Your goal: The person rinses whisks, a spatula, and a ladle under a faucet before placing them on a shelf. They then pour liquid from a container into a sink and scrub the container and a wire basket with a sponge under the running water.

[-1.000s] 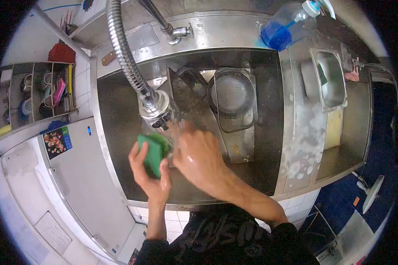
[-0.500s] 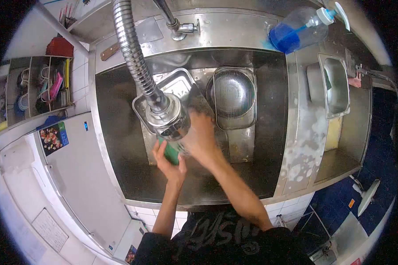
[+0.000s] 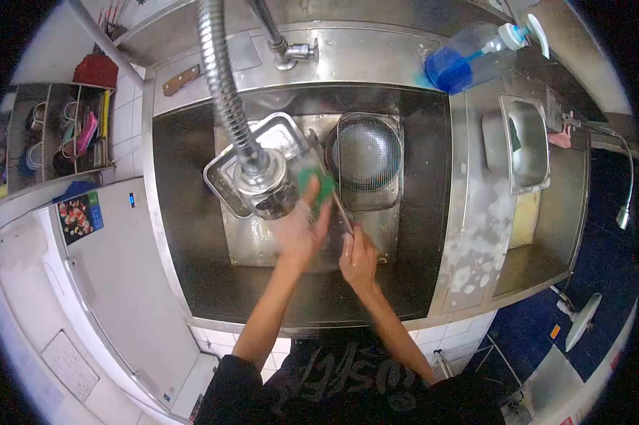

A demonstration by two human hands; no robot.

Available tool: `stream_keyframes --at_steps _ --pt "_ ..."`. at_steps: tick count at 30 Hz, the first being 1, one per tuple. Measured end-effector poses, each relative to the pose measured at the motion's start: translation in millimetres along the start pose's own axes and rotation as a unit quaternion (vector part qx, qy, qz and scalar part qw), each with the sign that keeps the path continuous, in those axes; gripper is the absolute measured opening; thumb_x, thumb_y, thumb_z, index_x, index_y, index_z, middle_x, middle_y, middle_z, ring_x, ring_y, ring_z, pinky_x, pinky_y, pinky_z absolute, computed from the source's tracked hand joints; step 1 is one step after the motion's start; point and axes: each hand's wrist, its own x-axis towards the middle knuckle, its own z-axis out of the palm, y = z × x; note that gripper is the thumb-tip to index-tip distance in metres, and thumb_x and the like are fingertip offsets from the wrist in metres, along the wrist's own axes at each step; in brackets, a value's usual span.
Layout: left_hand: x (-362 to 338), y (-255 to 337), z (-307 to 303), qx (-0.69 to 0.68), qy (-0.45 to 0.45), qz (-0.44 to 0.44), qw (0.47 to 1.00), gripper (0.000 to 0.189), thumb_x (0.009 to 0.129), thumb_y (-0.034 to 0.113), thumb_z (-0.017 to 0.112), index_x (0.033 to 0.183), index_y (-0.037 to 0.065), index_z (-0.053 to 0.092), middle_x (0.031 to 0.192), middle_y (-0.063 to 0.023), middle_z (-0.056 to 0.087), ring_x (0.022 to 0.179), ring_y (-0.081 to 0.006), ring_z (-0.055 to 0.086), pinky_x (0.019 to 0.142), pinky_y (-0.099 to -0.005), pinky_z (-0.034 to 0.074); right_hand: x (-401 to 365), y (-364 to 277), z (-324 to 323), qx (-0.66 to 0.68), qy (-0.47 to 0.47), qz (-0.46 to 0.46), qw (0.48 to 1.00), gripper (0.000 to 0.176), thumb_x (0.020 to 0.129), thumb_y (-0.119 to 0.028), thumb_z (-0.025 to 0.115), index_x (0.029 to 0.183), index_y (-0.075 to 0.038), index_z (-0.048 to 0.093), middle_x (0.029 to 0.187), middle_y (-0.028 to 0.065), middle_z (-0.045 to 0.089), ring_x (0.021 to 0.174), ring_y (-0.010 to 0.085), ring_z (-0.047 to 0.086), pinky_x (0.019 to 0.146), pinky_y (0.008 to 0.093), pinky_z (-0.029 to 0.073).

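Green sponge (image 3: 316, 185) sits clasped in the left hand (image 3: 298, 228), arm stretched forward, pressed against the steel tray (image 3: 219, 178) tilted in the sink (image 3: 185, 234) below the sprayer head (image 3: 262, 185). Right hand (image 3: 358, 258), thumb up, seems to pinch the tray's near edge.

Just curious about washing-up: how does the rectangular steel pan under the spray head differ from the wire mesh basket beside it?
The rectangular steel pan has solid sheet walls; the wire mesh basket is see-through netting. The spray head hides part of the pan; the basket shows in full. The left hand holds a green sponge at the pan; no hand is on the basket. Both are metal, in the sink.
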Motion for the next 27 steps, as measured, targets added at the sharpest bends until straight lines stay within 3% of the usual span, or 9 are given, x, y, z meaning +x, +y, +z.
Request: stream_keyframes --at_steps 3,6,9,11,16,21,23,24,27 --pt "-82 -12 -8 -0.016 -0.145 0.069 0.987 0.055 0.069 0.021 0.080 0.122 0.022 0.063 0.130 -0.0182 0.053 0.108 -0.0375 0.057 0.086 -0.0450 0.047 -2 1 8 -0.003 0.008 0.029 1.000 0.027 0.095 -0.016 0.049 0.116 0.000 0.053 0.083 0.0207 0.064 0.072 0.0401 0.061 0.065 0.0478 0.047" --pt "-47 -32 -16 -0.053 -0.136 0.126 0.981 0.057 0.066 0.020 0.081 0.120 0.021 0.064 0.131 -0.0176 0.053 0.109 -0.0374 0.056 0.090 -0.0446 0.046 0 2 3 0.095 0.091 -0.045 0.990 0.021 0.094 -0.016 0.050 0.108 -0.001 0.055 0.078 0.0204 0.063 0.067 0.0397 0.060 0.061 0.0477 0.046" --pt "26 -15 -19 -0.023 -0.036 -0.068 0.997 0.046 0.075 0.016 0.075 0.120 0.015 0.064 0.132 -0.0184 0.052 0.115 -0.0375 0.052 0.094 -0.0477 0.043 -18 10 7 0.062 0.010 -0.022 0.998 0.018 0.093 -0.017 0.053 0.104 -0.002 0.055 0.076 0.0207 0.062 0.068 0.0410 0.060 0.060 0.0478 0.046" --pt "23 -5 -18 0.005 -0.011 -0.079 0.997 0.049 0.073 0.017 0.076 0.121 0.015 0.064 0.130 -0.0193 0.053 0.115 -0.0382 0.053 0.094 -0.0466 0.044 -36 20 23 0.107 0.006 0.033 0.994 0.016 0.092 -0.016 0.055 0.101 -0.002 0.055 0.075 0.0216 0.060 0.071 0.0419 0.061 0.060 0.0480 0.047" --pt "-81 -10 -21 -0.051 -0.122 0.056 0.990 0.052 0.068 0.021 0.080 0.117 0.015 0.065 0.128 -0.0193 0.055 0.112 -0.0391 0.054 0.090 -0.0463 0.047 -77 3 12 0.141 0.012 0.068 0.988 0.018 0.094 -0.018 0.053 0.102 -0.002 0.054 0.078 0.0249 0.061 0.069 0.0431 0.061 0.058 0.0491 0.047" --pt "-75 -16 -15 -0.029 -0.206 0.026 0.978 0.051 0.071 0.019 0.078 0.119 0.016 0.063 0.128 -0.0186 0.054 0.111 -0.0378 0.056 0.089 -0.0462 0.048 -89 9 11 0.137 -0.043 0.146 0.979 0.021 0.094 -0.021 0.052 0.100 -0.002 0.055 0.071 0.0244 0.061 0.066 0.0430 0.062 0.056 0.0496 0.047" --pt "-43 -38 8 -0.040 -0.090 0.003 0.995 0.052 0.074 0.021 0.077 0.122 0.014 0.061 0.127 -0.0197 0.054 0.113 -0.0386 0.055 0.091 -0.0458 0.047 -83 4 14 0.138 -0.038 0.138 0.980 0.020 0.094 -0.021 0.052 0.100 -0.002 0.055 0.071 0.0241 0.061 0.065 0.0430 0.061 0.056 0.0498 0.046" --pt "-24 -41 12 -0.042 -0.086 0.003 0.995 0.052 0.074 0.021 0.077 0.122 0.014 0.061 0.127 -0.0197 0.054 0.113 -0.0386 0.055 0.091 -0.0458 0.047 -77 2 14 0.137 -0.030 0.129 0.982 0.020 0.094 -0.021 0.053 0.099 -0.002 0.055 0.071 0.0239 0.061 0.064 0.0429 0.061 0.055 0.0501 0.046" --pt "-4 -35 12 -0.093 -0.068 -0.153 0.982 0.051 0.076 0.020 0.075 0.124 0.011 0.060 0.128 -0.0210 0.053 0.115 -0.0396 0.052 0.094 -0.0467 0.045 -62 -2 13 0.106 -0.068 0.165 0.978 0.018 0.092 -0.019 0.055 0.099 -0.002 0.055 0.072 0.0243 0.061 0.066 0.0431 0.062 0.057 0.0499 0.047"
